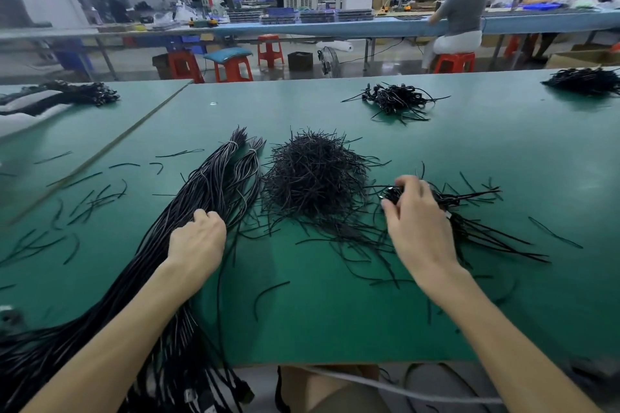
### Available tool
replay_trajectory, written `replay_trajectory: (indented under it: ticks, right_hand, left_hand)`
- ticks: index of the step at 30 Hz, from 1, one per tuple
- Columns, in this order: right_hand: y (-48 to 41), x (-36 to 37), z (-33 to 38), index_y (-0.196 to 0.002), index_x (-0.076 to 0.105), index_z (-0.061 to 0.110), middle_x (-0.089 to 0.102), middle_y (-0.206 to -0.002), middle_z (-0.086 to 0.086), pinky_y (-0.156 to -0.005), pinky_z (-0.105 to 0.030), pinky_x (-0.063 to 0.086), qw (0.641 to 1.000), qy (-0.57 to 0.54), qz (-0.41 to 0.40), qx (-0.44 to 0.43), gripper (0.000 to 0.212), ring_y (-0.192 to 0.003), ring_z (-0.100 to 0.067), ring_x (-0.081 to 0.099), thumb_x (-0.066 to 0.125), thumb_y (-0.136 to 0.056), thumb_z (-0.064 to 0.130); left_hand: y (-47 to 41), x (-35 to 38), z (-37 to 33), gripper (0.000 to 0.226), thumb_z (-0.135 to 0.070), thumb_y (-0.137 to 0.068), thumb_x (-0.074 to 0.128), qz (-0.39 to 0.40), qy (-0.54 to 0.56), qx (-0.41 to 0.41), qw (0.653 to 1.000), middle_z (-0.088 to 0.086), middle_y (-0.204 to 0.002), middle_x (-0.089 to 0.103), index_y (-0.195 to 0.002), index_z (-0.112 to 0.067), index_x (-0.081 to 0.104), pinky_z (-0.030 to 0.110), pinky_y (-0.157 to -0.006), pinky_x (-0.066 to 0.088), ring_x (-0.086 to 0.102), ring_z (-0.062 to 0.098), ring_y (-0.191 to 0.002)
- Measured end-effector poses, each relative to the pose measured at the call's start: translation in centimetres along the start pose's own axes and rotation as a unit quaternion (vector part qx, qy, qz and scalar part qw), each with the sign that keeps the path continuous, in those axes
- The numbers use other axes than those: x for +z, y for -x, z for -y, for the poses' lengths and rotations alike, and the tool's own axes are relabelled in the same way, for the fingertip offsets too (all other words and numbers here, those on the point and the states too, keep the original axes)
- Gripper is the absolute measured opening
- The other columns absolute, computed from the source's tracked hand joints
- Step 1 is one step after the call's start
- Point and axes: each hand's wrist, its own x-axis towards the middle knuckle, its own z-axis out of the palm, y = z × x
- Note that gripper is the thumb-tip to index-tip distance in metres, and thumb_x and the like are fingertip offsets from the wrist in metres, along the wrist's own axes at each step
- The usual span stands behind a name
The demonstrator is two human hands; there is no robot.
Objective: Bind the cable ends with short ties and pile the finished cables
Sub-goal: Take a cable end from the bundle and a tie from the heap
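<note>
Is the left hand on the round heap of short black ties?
No, the left hand grips the long black cable bundle beside it.

Behind the fingers, the left hand (198, 240) and right hand (419, 228) lead to bare forearms, with khaki shorts (349, 403) nearer still.

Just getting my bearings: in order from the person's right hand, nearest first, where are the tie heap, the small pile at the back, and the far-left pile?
1. Tie heap, just left of the right hand.
2. Small pile, beyond the hand, at the back middle.
3. Far-left pile, far back on the left.
</note>
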Motion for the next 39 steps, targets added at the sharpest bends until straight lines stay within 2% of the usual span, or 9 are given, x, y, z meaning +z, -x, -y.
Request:
replay_trajectory:
  ticks: [4, 11, 16, 19, 21, 25, 30, 36, 39]
  right_hand:
    - [1.1, 1.3, 2.2, -0.126, 0.053, 0.013, 0.056, -0.120, -0.003, -0.057, -0.029, 0.048, 0.999, -0.011, 0.037, -0.035, 0.027, -0.071, -0.020, 0.063, 0.054, -0.104, 0.029]
    - [2.8, 2.8, 3.4, -0.130, 0.051, 0.018, 0.052, -0.117, 0.003, -0.065, -0.028, 0.051, 0.992, -0.027, 0.098, -0.069, 0.027, -0.073, -0.016, 0.062, 0.052, -0.105, 0.027]
    - [4.6, 4.0, 5.5, -0.152, 0.036, 0.028, 0.036, -0.135, 0.005, -0.074, -0.032, 0.054, 0.960, -0.080, 0.168, -0.209, 0.064, -0.098, -0.014, 0.053, 0.064, -0.097, 0.013]
    - [5.8, 5.4, 7.4, -0.156, 0.028, 0.027, 0.029, -0.151, 0.007, -0.086, -0.040, 0.054, 0.933, -0.146, 0.228, -0.236, 0.086, -0.117, -0.021, 0.051, 0.061, -0.085, -0.007]
    - [5.6, 6.0, 7.9, -0.150, 0.037, 0.025, 0.044, -0.145, 0.004, -0.096, -0.043, 0.050, 0.929, -0.190, 0.258, -0.187, 0.081, -0.118, -0.025, 0.056, 0.053, -0.081, -0.015]
    - [3.4, 5.1, 6.5, -0.122, 0.065, 0.014, 0.072, -0.111, -0.006, -0.091, -0.038, 0.054, 0.956, -0.172, 0.184, -0.150, 0.036, -0.100, -0.018, 0.069, 0.052, -0.095, -0.006]
    - [0.6, 3.2, 3.4, -0.103, 0.071, 0.015, 0.071, -0.088, 0.001, -0.078, -0.042, 0.058, 0.972, -0.218, 0.074, -0.052, 0.031, -0.082, -0.015, 0.068, 0.048, -0.098, -0.005]
    - [1.8, 3.6, 4.1, -0.106, 0.074, 0.019, 0.066, -0.094, 0.012, -0.095, -0.037, 0.045, 0.985, -0.152, 0.022, -0.080, 0.025, -0.101, -0.019, 0.058, 0.058, -0.097, 0.001]
    - [2.8, 3.4, 5.2, -0.128, 0.066, 0.028, 0.060, -0.129, 0.010, -0.109, -0.042, 0.023, 0.988, 0.035, 0.065, -0.138, 0.034, -0.132, -0.025, 0.037, 0.069, -0.094, 0.023]
  left_hand:
    - [-0.6, 0.1, 0.3, 0.012, -0.014, -0.104, 0.047, -0.018, 0.030, 0.027, 0.999, 0.007, -0.100, 0.044, -0.094, -0.012, 0.040, 0.033, -0.057, 0.036, 0.044, 0.018, -0.060]
    - [0.8, -0.9, 0.0, 0.023, -0.029, -0.104, 0.047, -0.040, 0.144, 0.093, 0.984, -0.001, -0.090, 0.044, -0.086, -0.014, 0.047, 0.032, -0.059, 0.040, 0.053, 0.016, -0.067]
    - [3.6, -3.8, -2.9, 0.015, -0.033, -0.090, 0.061, 0.111, 0.318, 0.234, 0.912, -0.011, -0.073, 0.059, -0.076, -0.029, 0.057, 0.016, -0.053, 0.038, 0.049, 0.001, -0.057]
    - [4.7, -4.7, -3.9, 0.011, -0.030, -0.083, 0.062, 0.144, 0.354, 0.291, 0.877, -0.010, -0.068, 0.060, -0.073, -0.025, 0.058, 0.021, -0.054, 0.041, 0.046, 0.003, -0.055]
    - [4.5, -4.6, -3.8, 0.010, -0.022, -0.091, 0.064, 0.153, 0.388, 0.277, 0.866, -0.001, -0.076, 0.067, -0.083, -0.017, 0.067, 0.031, -0.061, 0.045, 0.050, 0.009, -0.061]
    - [4.3, -3.5, -2.3, 0.025, -0.029, -0.105, 0.055, 0.208, 0.414, 0.252, 0.850, 0.000, -0.073, 0.073, -0.089, -0.011, 0.062, 0.034, -0.067, 0.055, 0.068, 0.018, -0.063]
    - [4.0, -3.0, -0.1, 0.034, -0.030, -0.109, 0.046, 0.225, 0.472, 0.253, 0.814, -0.002, -0.066, 0.064, -0.084, -0.021, 0.067, 0.028, -0.059, 0.052, 0.059, 0.019, -0.058]
    - [4.1, -3.9, -0.3, 0.031, -0.025, -0.108, 0.051, 0.236, 0.440, 0.251, 0.829, 0.000, -0.063, 0.064, -0.081, -0.016, 0.064, 0.025, -0.052, 0.044, 0.050, 0.015, -0.047]
    - [4.3, -4.6, -0.2, 0.031, -0.023, -0.108, 0.053, 0.233, 0.468, 0.253, 0.814, 0.004, -0.064, 0.067, -0.081, -0.015, 0.066, 0.024, -0.050, 0.043, 0.049, 0.017, -0.044]
